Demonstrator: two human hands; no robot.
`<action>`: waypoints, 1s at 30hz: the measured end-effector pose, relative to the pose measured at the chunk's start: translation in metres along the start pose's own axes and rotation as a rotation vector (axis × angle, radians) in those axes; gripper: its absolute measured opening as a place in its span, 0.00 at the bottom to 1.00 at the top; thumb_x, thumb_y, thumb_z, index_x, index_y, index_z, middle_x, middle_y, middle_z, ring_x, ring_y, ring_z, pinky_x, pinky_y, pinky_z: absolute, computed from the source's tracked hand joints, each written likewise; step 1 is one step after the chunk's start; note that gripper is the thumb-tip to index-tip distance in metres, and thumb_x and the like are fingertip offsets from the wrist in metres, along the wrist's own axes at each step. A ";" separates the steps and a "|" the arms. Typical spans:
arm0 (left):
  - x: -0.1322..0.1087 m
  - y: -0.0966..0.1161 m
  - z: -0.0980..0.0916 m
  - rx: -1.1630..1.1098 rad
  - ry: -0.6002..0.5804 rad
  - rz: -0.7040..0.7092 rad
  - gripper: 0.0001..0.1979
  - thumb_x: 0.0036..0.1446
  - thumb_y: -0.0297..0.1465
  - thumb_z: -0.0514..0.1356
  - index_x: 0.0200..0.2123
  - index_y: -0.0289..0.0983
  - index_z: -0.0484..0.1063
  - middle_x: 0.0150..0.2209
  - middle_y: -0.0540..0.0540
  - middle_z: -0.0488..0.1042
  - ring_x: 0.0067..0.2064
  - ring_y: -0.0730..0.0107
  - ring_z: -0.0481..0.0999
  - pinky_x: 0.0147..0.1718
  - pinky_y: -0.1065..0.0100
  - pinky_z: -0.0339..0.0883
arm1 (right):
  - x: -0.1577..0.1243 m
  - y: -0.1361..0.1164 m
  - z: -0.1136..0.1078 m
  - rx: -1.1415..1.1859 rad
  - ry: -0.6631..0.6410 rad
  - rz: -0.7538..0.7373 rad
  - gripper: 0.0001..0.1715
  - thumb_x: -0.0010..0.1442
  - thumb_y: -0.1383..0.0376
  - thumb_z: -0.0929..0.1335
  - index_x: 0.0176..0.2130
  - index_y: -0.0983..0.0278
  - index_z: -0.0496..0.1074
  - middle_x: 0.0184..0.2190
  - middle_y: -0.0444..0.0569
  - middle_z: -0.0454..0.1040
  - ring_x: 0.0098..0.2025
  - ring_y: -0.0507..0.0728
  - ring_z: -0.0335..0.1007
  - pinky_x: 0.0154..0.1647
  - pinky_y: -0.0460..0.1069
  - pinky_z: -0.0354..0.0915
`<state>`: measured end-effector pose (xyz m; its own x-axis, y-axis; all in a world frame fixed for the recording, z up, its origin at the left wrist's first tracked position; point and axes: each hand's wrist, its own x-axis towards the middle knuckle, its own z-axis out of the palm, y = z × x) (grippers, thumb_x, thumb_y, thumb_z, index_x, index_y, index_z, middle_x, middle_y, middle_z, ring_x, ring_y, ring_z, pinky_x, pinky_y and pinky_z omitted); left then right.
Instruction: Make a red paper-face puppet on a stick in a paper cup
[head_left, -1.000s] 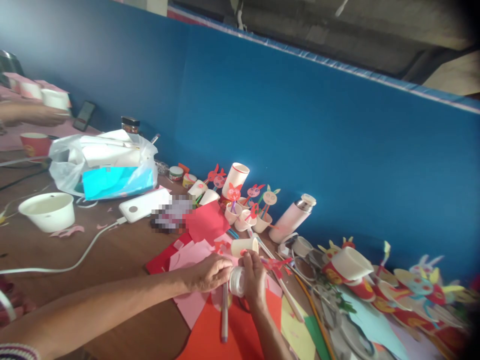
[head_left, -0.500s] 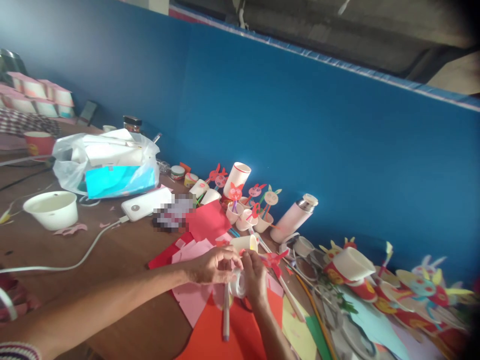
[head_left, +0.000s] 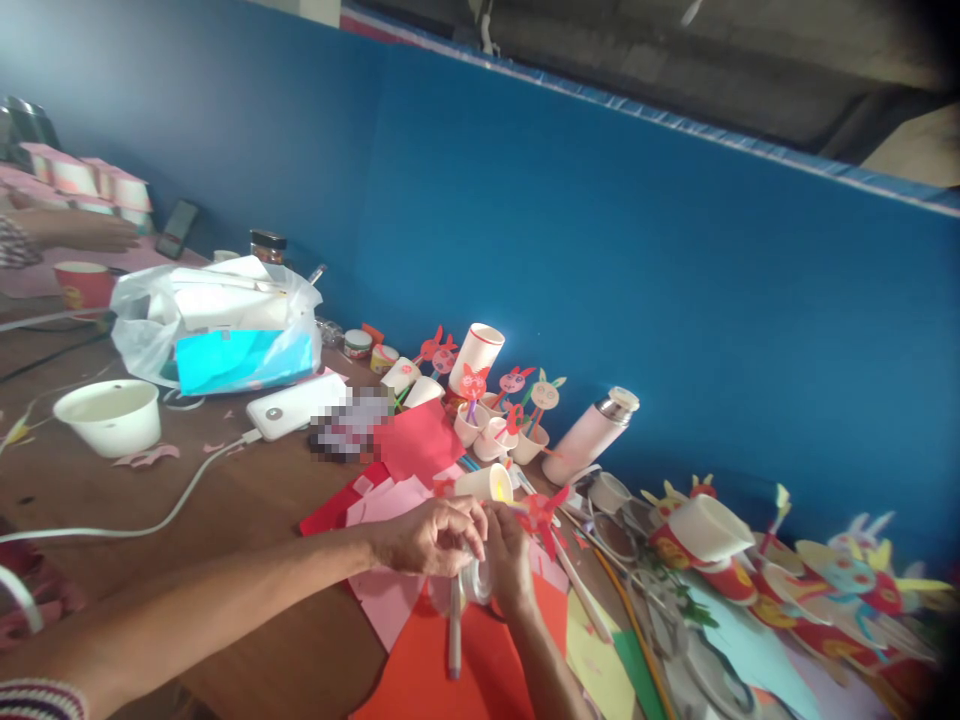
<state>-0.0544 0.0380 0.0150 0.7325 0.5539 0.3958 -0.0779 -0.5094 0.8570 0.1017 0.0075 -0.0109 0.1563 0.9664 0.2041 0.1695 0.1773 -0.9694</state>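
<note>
Close together over the paper, my left hand [head_left: 433, 536] and my right hand [head_left: 511, 562] nearly meet at the fingertips. My right hand pinches a red paper animal cut-out [head_left: 541, 514], which sticks out to its right. The fingers of my left hand are curled in a pinch; what lies between them is hidden. Just below the fingertips is a clear tape roll [head_left: 475, 580], partly covered by my hands. A white marker [head_left: 455, 636] lies below it on an orange-red sheet [head_left: 420, 670]. A white paper cup [head_left: 480, 484] rests on its side behind my hands.
Behind stand paper cups holding animal cut-outs [head_left: 546, 392] and a pink thermos [head_left: 589, 440]. To the left are a plastic bag [head_left: 142, 320], a white bowl [head_left: 109, 420] and a power bank [head_left: 296, 408] with its cable. Another person's hand [head_left: 82, 230] reaches in at far left.
The red cut-out has shifted slightly and turned beside my right hand. My left fingers have moved a little. At far left, another person's hand has extended into view.
</note>
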 end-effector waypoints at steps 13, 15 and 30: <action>0.001 0.009 -0.007 -0.062 -0.048 0.013 0.12 0.49 0.23 0.56 0.37 0.36 0.75 0.40 0.45 0.67 0.31 0.76 0.65 0.28 0.75 0.60 | 0.000 -0.003 0.000 0.023 -0.007 -0.002 0.13 0.59 0.57 0.62 0.27 0.62 0.66 0.21 0.40 0.65 0.24 0.51 0.61 0.25 0.45 0.59; 0.000 0.009 -0.005 -0.046 -0.038 0.027 0.10 0.49 0.24 0.57 0.35 0.36 0.75 0.39 0.46 0.67 0.31 0.76 0.65 0.29 0.75 0.61 | 0.000 -0.002 0.000 0.021 -0.010 0.001 0.13 0.59 0.57 0.62 0.28 0.62 0.66 0.21 0.40 0.66 0.24 0.51 0.62 0.26 0.45 0.60; 0.002 -0.004 -0.002 -0.049 0.114 -0.001 0.14 0.50 0.21 0.53 0.40 0.35 0.73 0.40 0.44 0.72 0.40 0.68 0.72 0.36 0.71 0.67 | 0.003 -0.009 -0.003 -0.041 0.071 0.029 0.14 0.57 0.56 0.63 0.28 0.63 0.66 0.19 0.39 0.63 0.20 0.50 0.58 0.21 0.44 0.57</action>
<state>-0.0543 0.0429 0.0129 0.6508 0.6273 0.4277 -0.1124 -0.4775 0.8714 0.1038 0.0079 -0.0012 0.2307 0.9551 0.1861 0.2030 0.1399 -0.9691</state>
